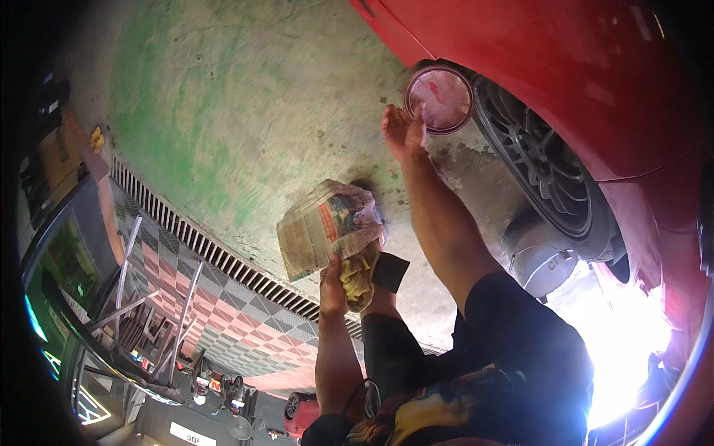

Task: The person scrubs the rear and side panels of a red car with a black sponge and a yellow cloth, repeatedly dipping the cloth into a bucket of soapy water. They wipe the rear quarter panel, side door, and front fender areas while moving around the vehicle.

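Note:
My left hand (333, 290) grips a crumpled yellow cloth (357, 279). Just beyond it, a folded newspaper sheet (323, 226) reaches from the fingers out over the floor; whether the hand also holds it is unclear. A dark, square-cornered sheet (392, 272) sticks out beside the cloth, close to my bent knee (383, 304). My right hand (404, 132) is stretched forward, thumb and fingers apart. Its thumb overlaps the left rim of a round, dark-rimmed container (446, 100) with something pinkish inside; contact cannot be told.
To the right stands a red car (558, 50) with a black-spoked wheel (535, 150). A grey rounded container (538, 262) sits by the tyre, near a glaring light (619, 340). A slotted drain grate (212, 240) crosses the stained concrete floor (251, 95). Metal trestle legs (184, 318) stand on checkered tiles.

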### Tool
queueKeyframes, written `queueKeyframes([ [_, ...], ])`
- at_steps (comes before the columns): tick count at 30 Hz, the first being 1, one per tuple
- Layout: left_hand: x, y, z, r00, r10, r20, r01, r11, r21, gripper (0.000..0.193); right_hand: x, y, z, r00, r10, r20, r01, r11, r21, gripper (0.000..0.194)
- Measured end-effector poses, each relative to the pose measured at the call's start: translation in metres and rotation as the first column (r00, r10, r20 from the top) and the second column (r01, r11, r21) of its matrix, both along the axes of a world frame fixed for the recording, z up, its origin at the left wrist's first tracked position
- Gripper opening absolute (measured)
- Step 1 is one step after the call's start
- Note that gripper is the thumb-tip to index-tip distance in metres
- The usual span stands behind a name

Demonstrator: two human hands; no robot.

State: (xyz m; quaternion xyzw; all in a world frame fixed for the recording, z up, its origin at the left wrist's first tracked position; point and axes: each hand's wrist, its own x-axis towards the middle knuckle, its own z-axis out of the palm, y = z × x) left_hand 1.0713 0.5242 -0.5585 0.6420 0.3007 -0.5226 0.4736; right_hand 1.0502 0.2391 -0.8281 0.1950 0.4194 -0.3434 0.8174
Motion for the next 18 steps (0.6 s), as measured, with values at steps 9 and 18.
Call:
queueKeyframes([
  [9, -0.001, 0.004, 0.014, 0.995, 0.083, 0.058, -0.082, 0.996, -0.015, 0.080, -0.046, 0.014, 0.016, 0.916, 0.203, -0.346, -0.193, 0.979, 0.061, 0.057],
  [18, -0.032, 0.021, 0.057, 0.969, 0.237, 0.072, -0.215, 0.950, -0.227, 0.070, -0.244, 0.027, 0.089, 0.212, 0.605, -0.767, -0.866, 0.480, 0.139, 0.049],
])
